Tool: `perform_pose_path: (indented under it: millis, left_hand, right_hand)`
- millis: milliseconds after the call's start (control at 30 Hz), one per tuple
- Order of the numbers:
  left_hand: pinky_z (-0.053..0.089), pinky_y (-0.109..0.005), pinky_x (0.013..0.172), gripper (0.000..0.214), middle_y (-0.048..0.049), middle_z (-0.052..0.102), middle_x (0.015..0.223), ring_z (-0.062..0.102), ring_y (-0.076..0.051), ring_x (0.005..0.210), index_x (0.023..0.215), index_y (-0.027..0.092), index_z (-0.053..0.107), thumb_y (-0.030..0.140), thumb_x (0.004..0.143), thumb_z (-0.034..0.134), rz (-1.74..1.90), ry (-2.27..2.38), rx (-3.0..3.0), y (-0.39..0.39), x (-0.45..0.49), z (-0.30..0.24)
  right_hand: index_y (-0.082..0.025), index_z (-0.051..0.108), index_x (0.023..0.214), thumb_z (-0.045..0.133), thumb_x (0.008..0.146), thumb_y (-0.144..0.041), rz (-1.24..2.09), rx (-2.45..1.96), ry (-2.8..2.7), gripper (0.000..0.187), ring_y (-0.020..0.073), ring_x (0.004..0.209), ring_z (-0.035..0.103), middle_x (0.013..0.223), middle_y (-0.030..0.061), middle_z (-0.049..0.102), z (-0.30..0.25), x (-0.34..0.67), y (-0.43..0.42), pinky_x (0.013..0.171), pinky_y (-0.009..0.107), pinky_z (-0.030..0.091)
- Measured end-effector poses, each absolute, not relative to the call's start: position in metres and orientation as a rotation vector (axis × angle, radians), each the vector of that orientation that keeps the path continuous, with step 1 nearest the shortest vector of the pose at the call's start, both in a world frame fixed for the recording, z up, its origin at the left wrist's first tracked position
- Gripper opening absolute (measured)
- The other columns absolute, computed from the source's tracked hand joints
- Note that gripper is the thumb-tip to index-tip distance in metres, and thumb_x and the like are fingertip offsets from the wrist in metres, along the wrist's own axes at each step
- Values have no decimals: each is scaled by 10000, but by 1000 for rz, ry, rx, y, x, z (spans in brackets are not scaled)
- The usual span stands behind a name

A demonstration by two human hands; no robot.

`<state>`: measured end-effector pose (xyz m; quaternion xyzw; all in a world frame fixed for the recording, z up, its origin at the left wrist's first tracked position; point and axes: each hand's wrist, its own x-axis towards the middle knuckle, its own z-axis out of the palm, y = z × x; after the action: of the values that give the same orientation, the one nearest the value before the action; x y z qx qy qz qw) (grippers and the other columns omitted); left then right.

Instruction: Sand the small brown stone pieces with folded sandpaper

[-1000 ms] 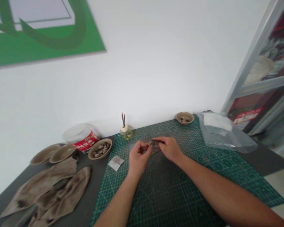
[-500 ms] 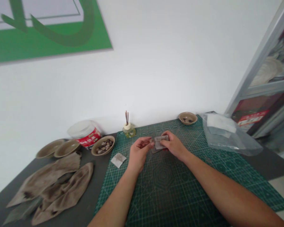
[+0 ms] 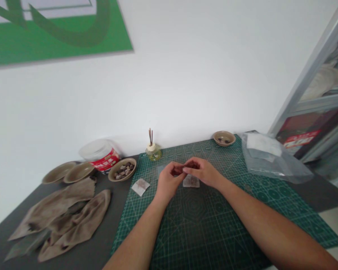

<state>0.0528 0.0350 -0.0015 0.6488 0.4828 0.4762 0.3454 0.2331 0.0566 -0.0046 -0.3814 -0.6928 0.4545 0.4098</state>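
Over the middle of the green cutting mat (image 3: 214, 225), my left hand (image 3: 169, 180) and my right hand (image 3: 204, 172) meet with thumbs and fingertips pinched together. Whatever lies between the fingertips is hidden or too small to make out. Directly below them shows a pale sachet (image 3: 191, 181) with brownish contents, like a tea bag. I cannot tell whether it hangs from the fingers or lies on the mat. A similar white sachet (image 3: 141, 186) lies flat to the left. Partly behind my left hand is a small clear, pale piece (image 3: 160, 170).
Left stand a bowl of stones (image 3: 122, 170), a red-labelled tub (image 3: 103, 155), a brown dish (image 3: 80, 172) beside another and crumpled brown cloths (image 3: 76, 225). Behind are a reed diffuser (image 3: 153, 152) and a small bowl (image 3: 224, 138). A clear plastic bag (image 3: 273, 157) lies right.
My hands have come together at the fingertips. The sachet that my right hand held up between thumb and fingers now shows lower, beneath both hands. The view has tilted slightly.
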Motion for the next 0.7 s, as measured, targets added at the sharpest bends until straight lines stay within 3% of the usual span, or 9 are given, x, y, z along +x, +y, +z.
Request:
perform_pose_path:
  millis: [133, 233, 433, 700]
  left_hand:
    - [497, -263, 653, 206, 0, 663, 753, 621, -152, 690, 899, 183, 651, 289, 740, 730, 1169, 1222, 1802, 35, 54, -4]
    - [496, -296, 715, 314, -23, 653, 875, 618, -178, 789, 1035, 201, 625, 299, 752, 718, 1088, 1283, 1935, 35, 53, -6]
    - [432, -363, 809, 186, -57, 601, 1001, 558, -250, 988, 955, 230, 670, 269, 773, 667, 643, 1408, 2330, 32, 51, -7]
    - [377, -438, 853, 311, -68, 588, 1096, 510, -302, 1070, 1076, 286, 653, 353, 773, 672, 476, 1437, 2393, 24, 52, -1]
  right_hand:
    - [-177, 687, 910, 706, 794, -368, 1187, -978, -1703, 224, 160, 713, 647, 808, 21, 702, -8, 233, 58, 675, 273, 510]
    - [-185, 654, 957, 671, 811, -365, 1277, -949, -1487, 233, 144, 633, 627, 772, 6, 673, -6, 238, 63, 631, 277, 526]
    - [-175, 654, 943, 713, 747, -341, 1204, -1002, -1377, 264, 144, 704, 611, 792, 9, 659, -4, 246, 70, 659, 259, 510]
    - [-191, 632, 959, 672, 751, -204, 1083, -1100, -1667, 212, 175, 804, 664, 880, 26, 708, -1, 249, 62, 737, 298, 504]
